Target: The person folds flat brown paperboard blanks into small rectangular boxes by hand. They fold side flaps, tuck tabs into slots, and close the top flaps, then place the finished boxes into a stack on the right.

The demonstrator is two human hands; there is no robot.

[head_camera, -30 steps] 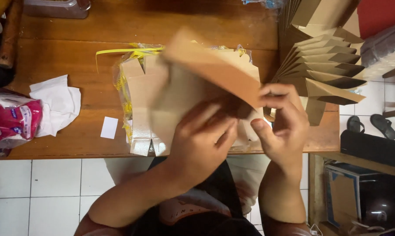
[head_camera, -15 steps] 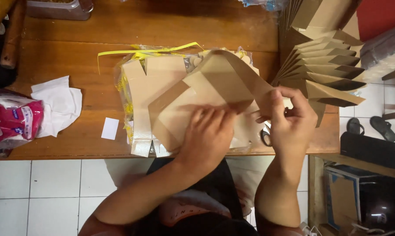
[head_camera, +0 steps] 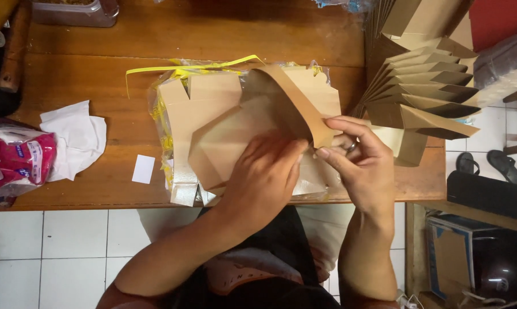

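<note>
The left hand (head_camera: 264, 180) lies palm-down on a flat brown cardboard box blank (head_camera: 235, 140), its fingers (head_camera: 281, 151) stretched out almost straight and close together, pressing the sheet rather than gripping it. The right hand (head_camera: 364, 166) meets it from the right: thumb and forefinger are pinched nearly shut on the edge of a raised flap (head_camera: 295, 100) of the same blank, the other fingers curled loosely behind, one wearing a ring. The blank sits at the near middle of the wooden table (head_camera: 212, 28), on top of a stack of like blanks in clear plastic wrap (head_camera: 175, 114) with a yellow strap (head_camera: 195, 67) across its far edge. To the right, touching the table's right end, stands a fanned row of folded brown boxes (head_camera: 430, 86). At the left lie crumpled white paper (head_camera: 75, 137), a red-and-white packet (head_camera: 12, 163) and a small white slip (head_camera: 143, 169). A clear container (head_camera: 75, 11) stands at the far left. Sandals (head_camera: 487, 163) rest on the tiled floor at far right.
</note>
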